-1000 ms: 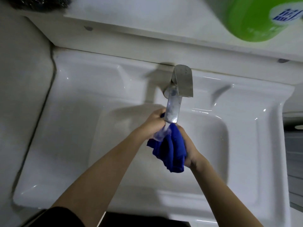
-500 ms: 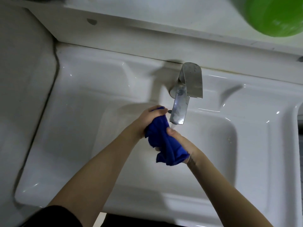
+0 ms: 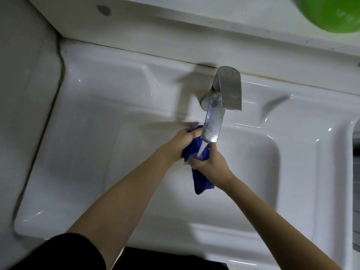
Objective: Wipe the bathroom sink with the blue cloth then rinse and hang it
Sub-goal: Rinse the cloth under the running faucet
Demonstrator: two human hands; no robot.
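The blue cloth [image 3: 199, 182] is bunched up over the basin of the white sink [image 3: 87, 133], right under the spout of the metal tap [image 3: 216, 117]. Water runs from the spout onto the cloth. My left hand [image 3: 178, 145] grips the cloth's upper part beside the spout. My right hand [image 3: 209, 164] grips it just below the stream, and a tail of cloth hangs down from that hand. Most of the cloth is hidden inside the two fists.
A white ledge [image 3: 194, 22] runs behind the sink, with a green bottle [image 3: 331, 14] at its top right. A grey wall [image 3: 21, 94] borders the sink on the left. The tap lever stands raised over the spout.
Both hands have shifted the cloth back under the stream, and the right hand now sits higher on it. The view has drifted, so the sink appears further right and lower.
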